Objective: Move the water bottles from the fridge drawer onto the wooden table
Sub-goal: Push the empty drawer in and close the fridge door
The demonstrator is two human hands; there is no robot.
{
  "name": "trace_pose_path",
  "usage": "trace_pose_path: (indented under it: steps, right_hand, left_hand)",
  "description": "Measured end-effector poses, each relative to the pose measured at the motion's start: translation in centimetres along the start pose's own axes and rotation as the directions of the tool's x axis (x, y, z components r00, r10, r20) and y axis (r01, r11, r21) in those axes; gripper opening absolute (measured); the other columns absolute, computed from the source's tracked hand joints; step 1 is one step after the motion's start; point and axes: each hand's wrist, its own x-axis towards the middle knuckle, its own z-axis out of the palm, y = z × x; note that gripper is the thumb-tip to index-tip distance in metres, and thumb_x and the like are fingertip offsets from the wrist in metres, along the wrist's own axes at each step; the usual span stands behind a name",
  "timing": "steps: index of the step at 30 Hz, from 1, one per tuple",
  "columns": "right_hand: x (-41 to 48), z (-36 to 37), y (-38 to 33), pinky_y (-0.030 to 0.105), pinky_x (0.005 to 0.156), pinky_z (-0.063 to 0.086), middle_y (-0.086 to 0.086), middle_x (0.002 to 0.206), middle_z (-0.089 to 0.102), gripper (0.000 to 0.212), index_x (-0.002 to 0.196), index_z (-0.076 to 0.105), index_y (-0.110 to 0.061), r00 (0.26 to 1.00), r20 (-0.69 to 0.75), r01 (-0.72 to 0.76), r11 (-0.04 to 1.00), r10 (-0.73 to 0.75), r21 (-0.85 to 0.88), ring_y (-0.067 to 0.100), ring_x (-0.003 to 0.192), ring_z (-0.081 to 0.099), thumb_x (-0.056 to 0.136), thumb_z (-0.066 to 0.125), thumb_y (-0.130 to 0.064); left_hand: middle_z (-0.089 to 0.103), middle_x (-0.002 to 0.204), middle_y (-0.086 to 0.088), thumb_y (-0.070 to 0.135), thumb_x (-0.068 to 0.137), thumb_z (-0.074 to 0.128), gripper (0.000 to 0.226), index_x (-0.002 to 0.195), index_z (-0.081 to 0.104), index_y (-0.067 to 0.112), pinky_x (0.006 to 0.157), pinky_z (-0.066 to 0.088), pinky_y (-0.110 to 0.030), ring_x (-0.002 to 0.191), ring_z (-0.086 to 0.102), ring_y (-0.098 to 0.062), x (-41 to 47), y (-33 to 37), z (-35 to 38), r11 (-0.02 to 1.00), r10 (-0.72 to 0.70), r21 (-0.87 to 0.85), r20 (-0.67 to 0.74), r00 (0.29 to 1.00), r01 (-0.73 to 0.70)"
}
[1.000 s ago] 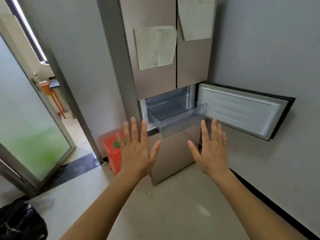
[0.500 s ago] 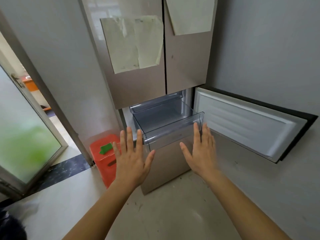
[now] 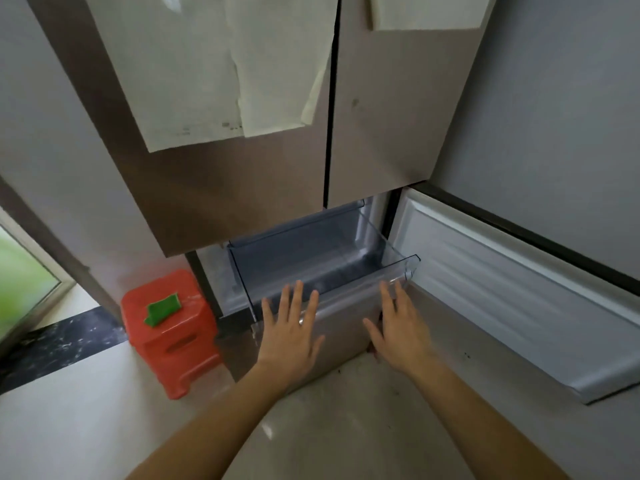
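Now, low in the fridge [image 3: 242, 188], pulled out toward the near side: the clear drawer [image 3: 311, 261], partly out of its compartment under the two upper doors, its inside showing grey through the see-through walls. Just in front of the drawer's near wall, the left hand [image 3: 292, 329], flat, palm forward, fingers [image 3: 298, 299] straight and spread, grasping nothing; a ring [image 3: 301, 321] on one finger. To its right and apart from it, the right hand [image 3: 398, 323], likewise flat, fingers straight and released, tips up by the drawer's near rim. Cannot tell whether either hand touches the plastic. Further right, swung wide open: the lower fridge door [image 3: 512, 299], white ribbed inner side turned toward the near side. Stuck on the upper doors, pale paper sheets [image 3: 214, 71], one on each. Left of the fridge, standing on the floor [image 3: 69, 427], a red plastic stool [image 3: 173, 341] with a green scrap [image 3: 162, 308] lying on its seat. At the far left edge, a glass door [image 3: 20, 282] with a green blur behind it.
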Motion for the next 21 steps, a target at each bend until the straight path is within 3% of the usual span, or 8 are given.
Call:
trace_pose_path:
  steps: [3, 6, 9, 12, 16, 18, 21]
  right_hand:
    - [2.8, 1.6, 1.7, 0.046, 0.117, 0.030, 0.019, 0.165, 0.005, 0.084, 0.159, -0.003, -0.020, 0.999, 0.038, -0.010, 0.999, 0.008, 0.042, 0.036, 0.151, 0.017, 0.099, 0.045, -0.053]
    - [5.4, 2.9, 3.2, 0.047, 0.115, 0.034, 0.019, 0.165, 0.005, 0.082, 0.160, 0.000, -0.020, 0.994, 0.100, 0.028, 0.999, -0.032, 0.040, 0.036, 0.150, 0.020, 0.100, 0.048, -0.049]
    - [7.8, 3.8, 4.8, 0.053, 0.117, 0.031, 0.019, 0.166, 0.001, 0.083, 0.160, 0.003, -0.022, 0.975, 0.154, 0.166, 0.986, -0.161, -0.021, 0.040, 0.152, 0.012, 0.098, 0.052, -0.048]
    - [9.8, 4.5, 6.6, 0.057, 0.108, 0.040, 0.021, 0.163, 0.019, 0.093, 0.159, 0.022, -0.020, 0.956, 0.153, 0.273, 0.952, -0.251, -0.137, 0.047, 0.143, 0.033, 0.085, 0.069, -0.050]
    - [12.0, 4.7, 8.7, 0.059, 0.108, 0.037, 0.020, 0.163, 0.021, 0.094, 0.158, 0.022, -0.022, 0.924, 0.122, 0.377, 0.915, -0.362, -0.145, 0.049, 0.138, 0.036, 0.083, 0.068, -0.056]
    - [13.3, 4.9, 10.0, 0.060, 0.112, 0.030, 0.020, 0.163, 0.019, 0.097, 0.159, 0.020, -0.024, 0.888, 0.114, 0.459, 0.878, -0.446, -0.136, 0.048, 0.141, 0.029, 0.082, 0.068, -0.058]
    - [14.4, 5.6, 11.6, 0.058, 0.118, 0.013, 0.019, 0.166, 0.004, 0.098, 0.160, 0.011, -0.023, 0.827, 0.125, 0.561, 0.821, -0.549, -0.105, 0.045, 0.150, 0.013, 0.085, 0.066, -0.055]
  left_hand:
    - [-0.032, 0.156, -0.014, 0.060, 0.098, 0.025, 0.080, 0.155, -0.014, 0.020, 0.113, -0.006, -0.069, 0.146, -0.025, -0.037, 3.3, 0.7, 1.9, 0.999, 0.041, -0.006, 0.075, 0.996, -0.041]
    - [-0.032, 0.156, -0.012, 0.060, 0.099, 0.023, 0.081, 0.155, -0.014, 0.017, 0.113, -0.008, -0.068, 0.146, -0.025, -0.036, 5.9, 1.7, 3.5, 1.000, 0.013, 0.004, 0.115, 0.993, -0.013]
    - [-0.029, 0.158, -0.011, 0.059, 0.100, 0.018, 0.081, 0.149, -0.026, 0.013, 0.115, -0.007, -0.067, 0.148, -0.019, -0.036, 7.4, 2.7, 4.3, 0.997, -0.075, 0.046, 0.163, 0.984, 0.068]
    - [-0.028, 0.158, -0.011, 0.059, 0.100, 0.016, 0.080, 0.145, -0.032, 0.014, 0.115, -0.003, -0.067, 0.149, -0.014, -0.038, 8.2, 3.9, 4.0, 0.983, -0.164, 0.107, 0.165, 0.973, 0.147]
    - [-0.025, 0.158, -0.014, 0.062, 0.097, 0.011, 0.079, 0.145, -0.034, 0.019, 0.116, -0.004, -0.066, 0.149, -0.010, -0.042, 9.2, 5.4, 3.8, 0.952, -0.286, 0.164, 0.190, 0.939, 0.257]
    - [-0.012, 0.162, -0.016, 0.062, 0.094, 0.007, 0.076, 0.147, -0.031, 0.022, 0.115, 0.002, -0.067, 0.149, 0.003, -0.044, 9.6, 5.8, 3.6, 0.935, -0.345, 0.161, 0.196, 0.918, 0.317]
    - [0.040, 0.152, -0.019, 0.057, 0.094, 0.023, 0.073, 0.154, 0.003, 0.021, 0.107, 0.029, -0.066, 0.131, 0.046, -0.045, 10.1, 6.5, 3.7, 0.910, -0.410, 0.156, 0.191, 0.892, 0.385]
